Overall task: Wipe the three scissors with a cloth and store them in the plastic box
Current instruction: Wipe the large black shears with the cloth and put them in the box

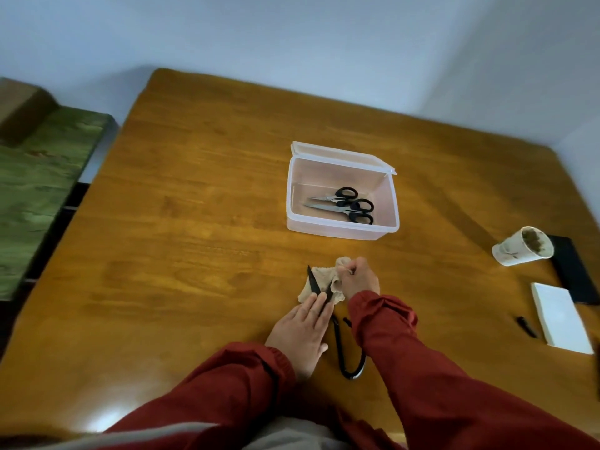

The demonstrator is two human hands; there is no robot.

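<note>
Head view, wiping stage of the third pair. The plastic box (341,229) stands open on the wooden table (194,206), a little beyond the hands, its lid (341,155) tipped back on the far side. Two black-handled scissors (344,205) lie inside it side by side, blades pointing left; by this layout two of the three pairs appear stored.

The third scissors (314,282), all black, lie on the near part of the table with blades spread apart over the cloth (323,276) and the handle loops toward the person. The left hand (302,336) lies flat with straight fingers, pressing on the pair just behind its blades. The right hand (357,277) has curled fingers that pinch the right edge of the cloth.

Judged remaining: finish wiping this pair, close its blades, and place it in the box with the others. Whether the lid is to be shut cannot be told from the task.

At far right stand a paper cup (522,246), a white block (561,319) and a dark flat object (574,271).
</note>
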